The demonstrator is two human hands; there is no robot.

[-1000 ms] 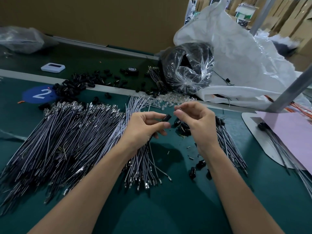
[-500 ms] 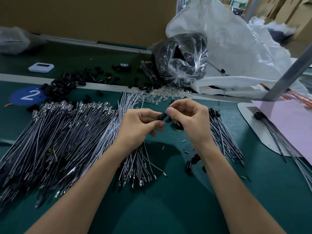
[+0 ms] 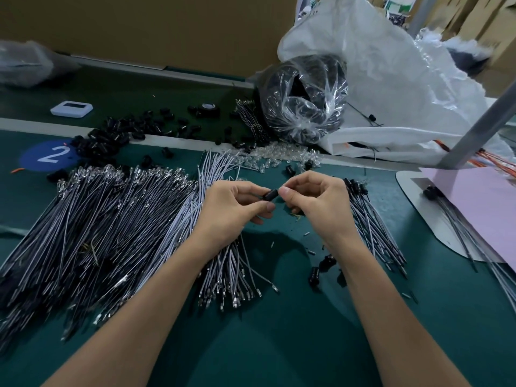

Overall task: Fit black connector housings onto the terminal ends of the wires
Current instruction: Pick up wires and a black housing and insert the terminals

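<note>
Head view: at the centre of the matte green counter [image 3: 279, 344], your left hand [image 3: 231, 208] pinches a short, glossy cylindrical black connector housing [image 3: 270, 194] between thumb and forefinger, and your right hand [image 3: 318, 202], fingers curled, pinches its other end. At 9 o'clock from the hands fans a heap of thin grey wires [image 3: 97, 219] with bright metal terminals. At 12 o'clock a crinkled clear bag [image 3: 304, 99] holds black parts.

One black connector housing [image 3: 270, 194] is held up. Wires [image 3: 97, 233] lie in three heaps, too many to count singly. Loose housings [image 3: 111, 138]: dozens. One white gadget [image 3: 71, 108], one blue numbered disc [image 3: 47, 156], one clear bag [image 3: 304, 99].
</note>
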